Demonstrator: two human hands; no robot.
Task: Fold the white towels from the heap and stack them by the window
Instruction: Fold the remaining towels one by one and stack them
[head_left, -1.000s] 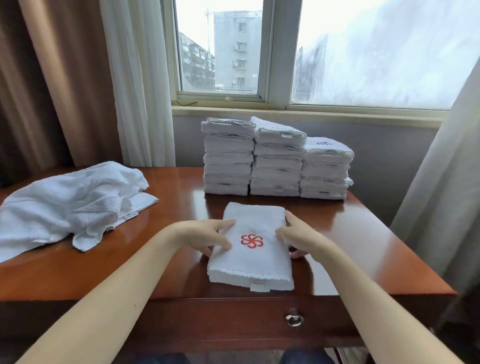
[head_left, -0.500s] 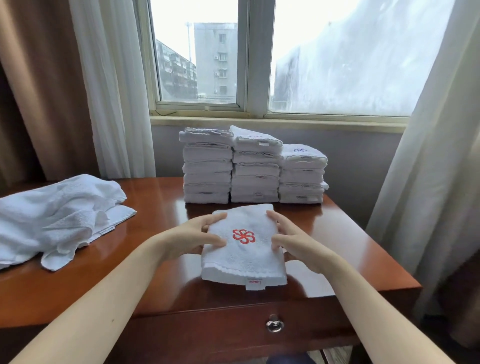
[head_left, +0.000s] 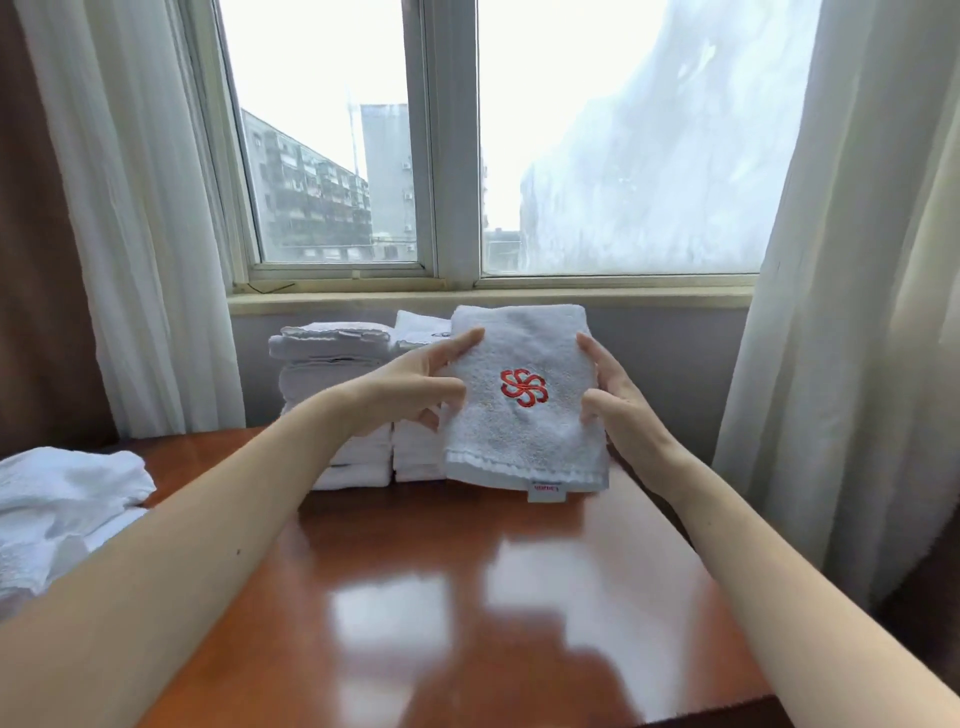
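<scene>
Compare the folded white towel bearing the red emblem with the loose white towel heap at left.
The folded white towel with the red emblem is a neat rectangle; the loose white towel heap is crumpled. The folded towel is gripped by the left hand and right hand; the heap lies untouched on the glossy wooden table. Both are white cloth.
</scene>
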